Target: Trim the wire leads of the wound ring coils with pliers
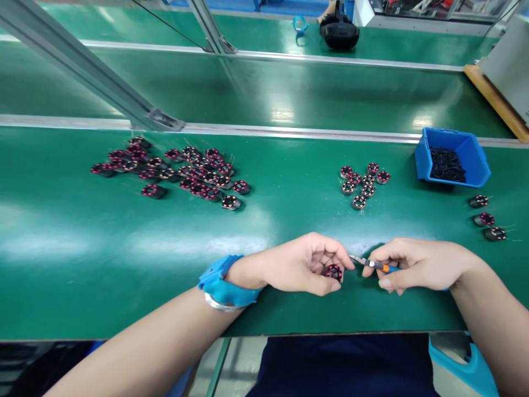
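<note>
My left hand [308, 263] is closed around a small round wound coil [334, 272], black with pink windings, held just above the green bench top [124, 248]. My right hand [407, 264] pinches a thin metal tool with an orange grip [374, 264]. The tool's tip points left and meets the left hand's fingertips at the coil. A blue wrist strap [223, 284] circles my left wrist.
A large heap of coils [177, 171] lies at the left, a smaller cluster [363, 182] right of centre, and three loose coils [485, 218] at far right. A blue bin [452, 157] holds dark small parts. A metal strut [91, 77] slants across the back left.
</note>
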Available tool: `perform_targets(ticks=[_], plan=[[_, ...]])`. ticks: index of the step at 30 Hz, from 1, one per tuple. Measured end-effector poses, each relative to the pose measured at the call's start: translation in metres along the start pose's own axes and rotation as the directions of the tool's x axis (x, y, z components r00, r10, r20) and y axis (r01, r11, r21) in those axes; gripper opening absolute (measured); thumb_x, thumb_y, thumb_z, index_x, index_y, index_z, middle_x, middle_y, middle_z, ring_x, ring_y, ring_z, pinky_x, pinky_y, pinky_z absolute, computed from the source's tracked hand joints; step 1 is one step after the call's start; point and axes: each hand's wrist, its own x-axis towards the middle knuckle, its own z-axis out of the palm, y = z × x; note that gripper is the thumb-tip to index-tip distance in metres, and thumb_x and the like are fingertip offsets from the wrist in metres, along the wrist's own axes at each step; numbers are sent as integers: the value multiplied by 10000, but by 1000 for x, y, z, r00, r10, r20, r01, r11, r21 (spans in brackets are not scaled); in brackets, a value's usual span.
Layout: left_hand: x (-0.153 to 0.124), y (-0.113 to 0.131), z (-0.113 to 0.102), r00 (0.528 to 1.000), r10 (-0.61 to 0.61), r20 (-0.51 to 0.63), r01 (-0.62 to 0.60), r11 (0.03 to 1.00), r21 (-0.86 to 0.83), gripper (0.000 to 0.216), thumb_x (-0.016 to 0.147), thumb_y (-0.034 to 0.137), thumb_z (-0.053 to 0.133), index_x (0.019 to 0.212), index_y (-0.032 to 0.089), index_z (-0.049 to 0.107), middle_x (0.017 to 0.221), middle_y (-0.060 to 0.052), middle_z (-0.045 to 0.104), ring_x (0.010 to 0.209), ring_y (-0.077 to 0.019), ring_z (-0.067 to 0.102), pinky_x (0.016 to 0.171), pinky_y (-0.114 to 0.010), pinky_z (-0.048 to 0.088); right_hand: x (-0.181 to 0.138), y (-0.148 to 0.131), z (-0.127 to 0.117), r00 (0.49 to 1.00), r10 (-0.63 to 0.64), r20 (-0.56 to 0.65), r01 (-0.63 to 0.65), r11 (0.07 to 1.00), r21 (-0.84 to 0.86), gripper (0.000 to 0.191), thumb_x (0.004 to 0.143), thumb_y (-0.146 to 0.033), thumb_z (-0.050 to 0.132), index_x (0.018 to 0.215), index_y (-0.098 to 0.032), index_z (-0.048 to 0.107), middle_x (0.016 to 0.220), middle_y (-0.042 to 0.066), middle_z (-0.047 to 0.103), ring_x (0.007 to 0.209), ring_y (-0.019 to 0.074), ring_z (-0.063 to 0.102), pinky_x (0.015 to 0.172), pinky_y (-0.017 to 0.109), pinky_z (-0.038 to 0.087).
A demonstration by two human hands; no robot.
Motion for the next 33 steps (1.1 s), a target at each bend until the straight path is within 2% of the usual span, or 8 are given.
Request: perform_targets(ticks=[7, 14, 29, 33], plan=[[0, 0, 0, 1000, 9, 3, -9, 1000, 14, 275, 728, 82, 680, 995, 138, 643, 750, 4, 619, 583, -51, 530, 556, -177, 450, -2, -3, -1, 1000, -28, -11, 27, 992, -122, 301, 853, -318, 610, 1086, -131, 643, 761, 23, 620, 634, 117, 593, 556, 212, 450], [0, 1, 0, 1000, -1, 7, 1, 1000, 20, 277, 732, 106, 689, 1002, 120, 629, 748, 5, 616, 585, -50, 523, 558, -173, 446, 0, 2, -1, 1000, -7, 15, 8, 998, -68, 342, 863, -339, 586, 1119, -117, 627, 780, 43, 623, 689, 153, 627, 598, 256, 522], [-2, 1, 1, 999, -39, -12, 40, 998, 57, 314, 727, 118, 692, 1035, 124, 632, 769, 0, 617, 583, -55, 519, 556, -186, 441, -2, 1, -2, 999, -38, -13, 36, 994, -107, 278, 886, -305, 546, 1059, -106, 632, 708, 30, 620, 588, 122, 603, 553, 228, 499], [-1, 0, 1, 999, -45, -20, 46, 999, 27, 320, 711, 123, 721, 1022, 130, 646, 804, -16, 652, 595, -58, 549, 566, -183, 462, 0, 1, -1, 999, -43, -26, 42, 998, -45, 302, 875, -336, 563, 1063, -110, 631, 740, 41, 623, 642, 138, 623, 588, 244, 521]])
